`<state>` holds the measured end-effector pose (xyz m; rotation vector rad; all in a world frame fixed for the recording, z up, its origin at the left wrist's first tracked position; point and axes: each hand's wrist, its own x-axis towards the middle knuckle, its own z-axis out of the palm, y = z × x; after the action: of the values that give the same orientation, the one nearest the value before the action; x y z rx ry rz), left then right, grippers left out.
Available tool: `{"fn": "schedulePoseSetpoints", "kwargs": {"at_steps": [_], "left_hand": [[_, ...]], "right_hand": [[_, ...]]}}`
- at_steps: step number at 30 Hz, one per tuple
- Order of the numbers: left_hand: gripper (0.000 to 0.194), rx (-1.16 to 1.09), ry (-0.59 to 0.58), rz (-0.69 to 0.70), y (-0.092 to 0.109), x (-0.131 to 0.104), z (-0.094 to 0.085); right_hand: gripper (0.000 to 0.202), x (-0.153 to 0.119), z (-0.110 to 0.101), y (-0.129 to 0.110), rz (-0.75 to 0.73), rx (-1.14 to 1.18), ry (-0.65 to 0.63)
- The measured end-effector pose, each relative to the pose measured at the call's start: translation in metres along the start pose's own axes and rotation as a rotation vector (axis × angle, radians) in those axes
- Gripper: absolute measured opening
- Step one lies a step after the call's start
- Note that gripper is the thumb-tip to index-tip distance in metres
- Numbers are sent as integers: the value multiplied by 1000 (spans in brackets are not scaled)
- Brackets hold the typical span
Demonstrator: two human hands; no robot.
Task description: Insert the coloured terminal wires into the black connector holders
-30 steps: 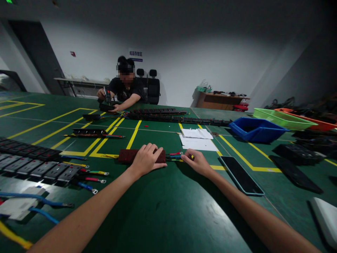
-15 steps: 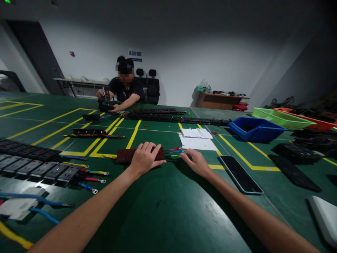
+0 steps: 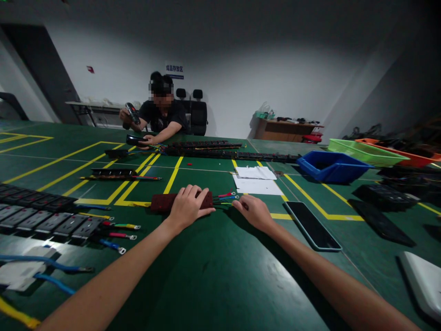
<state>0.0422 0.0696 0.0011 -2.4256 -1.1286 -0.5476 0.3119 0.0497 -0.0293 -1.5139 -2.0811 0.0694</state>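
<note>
A dark red socket strip (image 3: 161, 202) lies on the green table in front of me. My left hand (image 3: 189, 202) is laid over its right part, fingers across the top and thumb along the near side. From the strip's right end come thin coloured wires (image 3: 223, 197) with metal lugs. My right hand (image 3: 253, 210) is closed, its fingertips at the end of the yellow-green wire (image 3: 225, 203); the pinch itself is partly hidden. Left of me lie grey socket strips (image 3: 51, 221) and black ones (image 3: 37, 197), with lugged wires at their right ends.
Across the table a person (image 3: 161, 110) holds a power screwdriver (image 3: 132, 113) and a black part. White papers (image 3: 257, 179), a phone (image 3: 312, 226), a blue bin (image 3: 332, 166) and a green bin (image 3: 367, 152) are to the right. A long row of black strips (image 3: 220, 153) spans the back.
The person opposite has lifted and tilted the power screwdriver off the black part, which is now raised and turned. My view shifts slightly; my hands keep nearly the same pose.
</note>
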Motion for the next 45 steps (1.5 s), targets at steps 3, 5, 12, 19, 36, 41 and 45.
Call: {"fn": "schedulePoseSetpoints", "kwargs": {"at_steps": [3,5,12,19,36,41,45], "left_hand": [[72,23,42,-19,0,-1,-2],[72,30,60,-28,0,-1,-2],[70,-6,61,3,-2,-2,0],[69,9,-21,52,-2,1,3],[69,-72,34,116,-3,0,2],[68,-88,30,121,-4,0,2],[69,-67,33,112,-4,0,2]], "right_hand": [[45,1,-4,0,26,64,-2],[46,1,-5,1,21,83,7],[46,1,-4,2,11,127,13],[43,1,-2,3,-84,155,44],[49,4,-2,7,29,206,23],[48,3,-2,8,14,232,36],[49,3,-2,8,63,212,27]]}}
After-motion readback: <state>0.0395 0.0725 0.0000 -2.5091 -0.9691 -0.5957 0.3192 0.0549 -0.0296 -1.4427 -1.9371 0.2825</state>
